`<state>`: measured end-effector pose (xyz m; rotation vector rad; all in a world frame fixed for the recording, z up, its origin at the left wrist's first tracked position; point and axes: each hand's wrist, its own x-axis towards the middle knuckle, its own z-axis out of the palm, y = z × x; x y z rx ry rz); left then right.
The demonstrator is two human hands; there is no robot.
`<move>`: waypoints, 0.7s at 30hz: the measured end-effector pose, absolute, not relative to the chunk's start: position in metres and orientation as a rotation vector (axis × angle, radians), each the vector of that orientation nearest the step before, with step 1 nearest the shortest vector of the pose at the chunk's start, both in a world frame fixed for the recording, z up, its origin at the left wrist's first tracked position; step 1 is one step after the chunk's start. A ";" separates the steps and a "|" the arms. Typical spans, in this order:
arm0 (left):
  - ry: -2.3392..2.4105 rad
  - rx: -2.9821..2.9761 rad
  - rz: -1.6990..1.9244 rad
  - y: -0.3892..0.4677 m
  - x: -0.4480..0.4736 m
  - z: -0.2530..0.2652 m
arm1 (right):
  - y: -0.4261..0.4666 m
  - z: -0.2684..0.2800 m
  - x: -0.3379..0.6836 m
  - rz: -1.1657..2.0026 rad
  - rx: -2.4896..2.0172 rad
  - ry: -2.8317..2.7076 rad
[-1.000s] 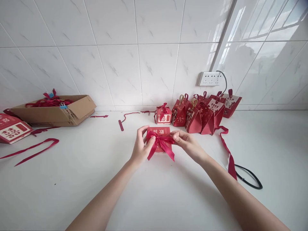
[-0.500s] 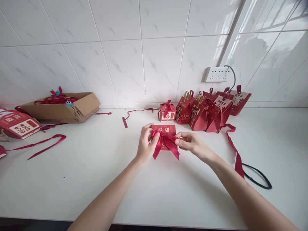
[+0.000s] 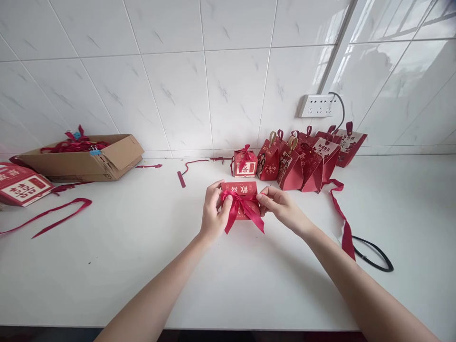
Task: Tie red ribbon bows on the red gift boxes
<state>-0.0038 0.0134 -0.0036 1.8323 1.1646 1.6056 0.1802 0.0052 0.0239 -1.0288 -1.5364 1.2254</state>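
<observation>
A small red gift box (image 3: 239,187) with pale Chinese characters lies on the white table in front of me. Across its top is a bow of red ribbon (image 3: 245,209), two tails hanging over the near side. My left hand (image 3: 214,211) grips the box's left side, its thumb pressing the bow's left loop. At the right side, my right hand (image 3: 280,204) pinches the ribbon between thumb and fingers. Parts of the box under the bow and behind my fingers are hidden.
Behind stands another bowed box (image 3: 245,164), beside several red gift bags (image 3: 294,166). A cardboard box (image 3: 80,164) of ribbons and a large red box (image 3: 26,185) sit left. Right lie a loose ribbon (image 3: 344,223) and black cord loop (image 3: 374,251). A power socket (image 3: 318,106) is on the wall.
My right hand has shifted its pinch slightly on the bow's right side, and the right loop looks pulled in smaller. My left hand keeps its grip. The whole view has shifted a little.
</observation>
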 end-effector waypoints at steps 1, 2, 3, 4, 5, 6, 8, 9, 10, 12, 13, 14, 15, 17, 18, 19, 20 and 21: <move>1.156 1.816 1.602 0.013 -0.004 -0.004 | 0.005 0.023 0.179 1.205 -1.022 -1.525; 1.144 1.796 1.596 0.013 -0.004 -0.004 | 0.004 0.023 0.178 1.188 -1.010 -1.516; 1.130 1.775 1.592 0.013 -0.005 -0.004 | 0.004 0.023 0.177 1.177 -0.994 -1.512; 1.118 1.758 1.587 0.013 -0.005 -0.004 | 0.004 0.023 0.177 1.177 -0.977 -1.517; 1.110 1.750 1.584 0.013 -0.005 -0.003 | 0.003 0.023 0.177 1.181 -0.962 -1.526; 1.111 1.748 1.584 0.013 -0.005 -0.003 | 0.003 0.023 0.177 1.186 -0.953 -1.537; 1.134 1.747 1.595 0.012 -0.005 -0.001 | 0.003 0.023 0.177 1.192 -0.950 -1.548; 1.154 1.747 1.601 0.012 -0.004 -0.001 | 0.003 0.022 0.176 1.191 -0.955 -1.539; 1.174 1.742 1.605 0.012 -0.004 0.000 | 0.003 0.021 0.176 1.188 -0.963 -1.518; 1.204 1.726 1.604 0.011 -0.003 0.000 | 0.004 0.020 0.175 1.188 -0.973 -1.470; 1.209 1.722 1.601 0.011 -0.002 0.000 | 0.004 0.019 0.175 1.186 -0.975 -1.447; 1.206 1.720 1.601 0.010 -0.002 -0.001 | 0.005 0.018 0.175 1.184 -0.975 -1.428; 1.201 1.719 1.605 0.010 -0.002 -0.001 | 0.005 0.018 0.175 1.184 -0.973 -1.414; 1.188 1.724 1.615 0.009 -0.002 -0.001 | 0.004 0.018 0.175 1.204 -0.948 -1.391; 1.184 1.726 1.621 0.009 -0.002 -0.001 | 0.004 0.019 0.175 1.227 -0.923 -1.375; 1.184 1.725 1.625 0.009 -0.002 -0.001 | 0.003 0.019 0.175 1.261 -0.892 -1.357; 1.187 1.724 1.626 0.009 -0.002 -0.001 | 0.003 0.019 0.176 1.302 -0.860 -1.334; 1.193 1.722 1.627 0.009 -0.002 -0.001 | 0.003 0.019 0.176 1.341 -0.831 -1.308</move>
